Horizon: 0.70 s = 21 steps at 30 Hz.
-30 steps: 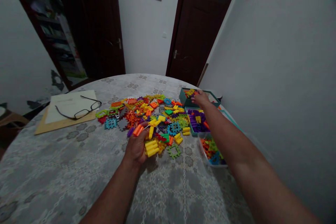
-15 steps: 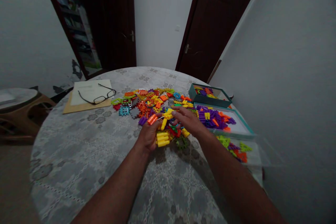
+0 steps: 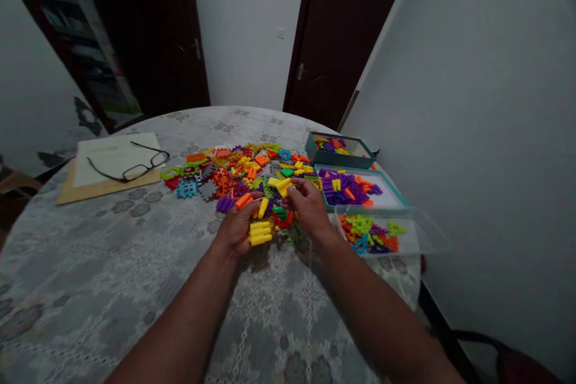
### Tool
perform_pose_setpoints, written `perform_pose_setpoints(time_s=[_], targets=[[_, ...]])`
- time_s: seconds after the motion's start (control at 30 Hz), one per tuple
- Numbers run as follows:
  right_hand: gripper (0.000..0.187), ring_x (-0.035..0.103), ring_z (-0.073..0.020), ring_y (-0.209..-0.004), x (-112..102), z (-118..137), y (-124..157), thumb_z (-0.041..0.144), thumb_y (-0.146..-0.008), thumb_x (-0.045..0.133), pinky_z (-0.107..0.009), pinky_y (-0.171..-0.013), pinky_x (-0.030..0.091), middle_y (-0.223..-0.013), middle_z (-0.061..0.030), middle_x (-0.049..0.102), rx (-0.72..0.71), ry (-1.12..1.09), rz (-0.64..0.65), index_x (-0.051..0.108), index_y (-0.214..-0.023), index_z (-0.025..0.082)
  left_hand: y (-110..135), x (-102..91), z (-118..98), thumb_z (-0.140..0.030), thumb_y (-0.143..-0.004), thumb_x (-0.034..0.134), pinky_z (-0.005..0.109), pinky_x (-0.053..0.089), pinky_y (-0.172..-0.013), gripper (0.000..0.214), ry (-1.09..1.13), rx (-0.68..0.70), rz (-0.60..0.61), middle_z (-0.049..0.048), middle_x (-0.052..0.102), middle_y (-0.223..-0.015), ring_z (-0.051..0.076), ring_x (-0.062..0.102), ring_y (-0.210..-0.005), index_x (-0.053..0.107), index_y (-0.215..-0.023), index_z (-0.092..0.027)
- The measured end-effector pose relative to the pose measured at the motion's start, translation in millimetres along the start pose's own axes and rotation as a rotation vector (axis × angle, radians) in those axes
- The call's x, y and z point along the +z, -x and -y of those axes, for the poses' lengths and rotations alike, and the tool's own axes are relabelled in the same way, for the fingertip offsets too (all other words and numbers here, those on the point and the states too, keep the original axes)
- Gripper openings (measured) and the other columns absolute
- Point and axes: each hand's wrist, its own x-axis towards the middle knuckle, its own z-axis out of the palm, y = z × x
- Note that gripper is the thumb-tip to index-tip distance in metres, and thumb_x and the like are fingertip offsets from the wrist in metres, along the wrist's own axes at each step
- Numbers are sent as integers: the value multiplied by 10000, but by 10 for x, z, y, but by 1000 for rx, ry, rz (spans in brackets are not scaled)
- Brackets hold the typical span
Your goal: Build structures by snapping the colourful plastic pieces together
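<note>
A heap of coloured plastic building pieces (image 3: pixel 243 171) lies on the round table (image 3: pixel 112 264). My left hand (image 3: pixel 234 228) is cupped at the heap's near edge, holding a bunch of yellow and orange tube pieces (image 3: pixel 258 233). My right hand (image 3: pixel 308 207) is right beside it, fingers pinched on a yellow piece (image 3: pixel 283 186) above the heap. Both hands are close together over the near side of the pile.
To the right stand a teal box (image 3: pixel 335 159) of mixed pieces, a tray (image 3: pixel 391 201) of mostly purple tubes and a clear tray (image 3: pixel 414 243) of mixed pieces. Glasses (image 3: pixel 128 168) lie on papers at the left. Doors and a wall stand behind.
My right hand came back from the far teal box to the heap beside my left hand and closed on a yellow piece. The left hand kept its bunch of tubes.
</note>
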Motion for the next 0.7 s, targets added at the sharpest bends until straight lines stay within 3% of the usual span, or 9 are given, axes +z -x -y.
perform_pose_setpoints(time_s=[0.27, 0.4, 0.7], targets=[[436, 651, -149, -646, -488, 340, -110, 451, -815, 728, -288, -615, 578, -804, 23, 683, -149, 204, -75, 715, -1169, 197, -43, -39, -40, -181, -659, 835, 305, 615, -534, 412, 19, 22, -18, -20, 702, -779, 174, 696, -585, 657, -1031, -193], [455, 642, -145, -638, -817, 454, -209, 452, -818, 704, -288, -625, 568, -832, 6, 713, -182, 289, -184, 746, -1187, 190, -39, -44, -38, -173, -663, 848, 275, 602, -530, 403, 12, 24, -9, -24, 696, -770, 166, 701, -581, 665, -1022, -191], [480, 722, -217, -708, -1460, 368, -414, 416, -839, 609, -354, -672, 627, -1000, -88, 784, -171, 539, -431, 743, -1229, 172, -27, -27, -25, -184, -710, 839, 293, 622, -536, 402, 0, 6, -34, -15, 714, -797, 172, 715, -590, 685, -1082, -196]])
